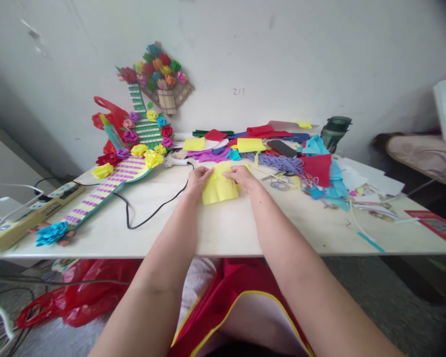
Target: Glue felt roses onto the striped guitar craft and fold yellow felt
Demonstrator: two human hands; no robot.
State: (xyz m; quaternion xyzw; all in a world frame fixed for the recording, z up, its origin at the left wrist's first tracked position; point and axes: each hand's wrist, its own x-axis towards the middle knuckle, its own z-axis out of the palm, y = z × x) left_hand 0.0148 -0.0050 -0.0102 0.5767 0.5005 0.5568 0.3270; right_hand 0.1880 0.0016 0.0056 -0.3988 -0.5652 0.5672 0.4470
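Observation:
A yellow paper square [220,191] with faint creases is held up between both hands, just above the white table [230,233]. My left hand [197,179] pinches its upper left edge between thumb and fingers. On the opposite side, my right hand [242,177] pinches the upper right edge, thumb in front. A little more yellow shows behind the right fingers; I cannot tell whether it is a second piece. Left of the hands lie a white glue gun [176,161] and its black cord [148,224].
Coloured paper sheets [210,148], purple yarn [277,162] and scissors [270,177] lie behind and right. A dark green bottle [334,133] stands at the back. Leftward are a flower-decorated guitar shape [121,178], a glue bottle [112,131] and a power strip [33,218].

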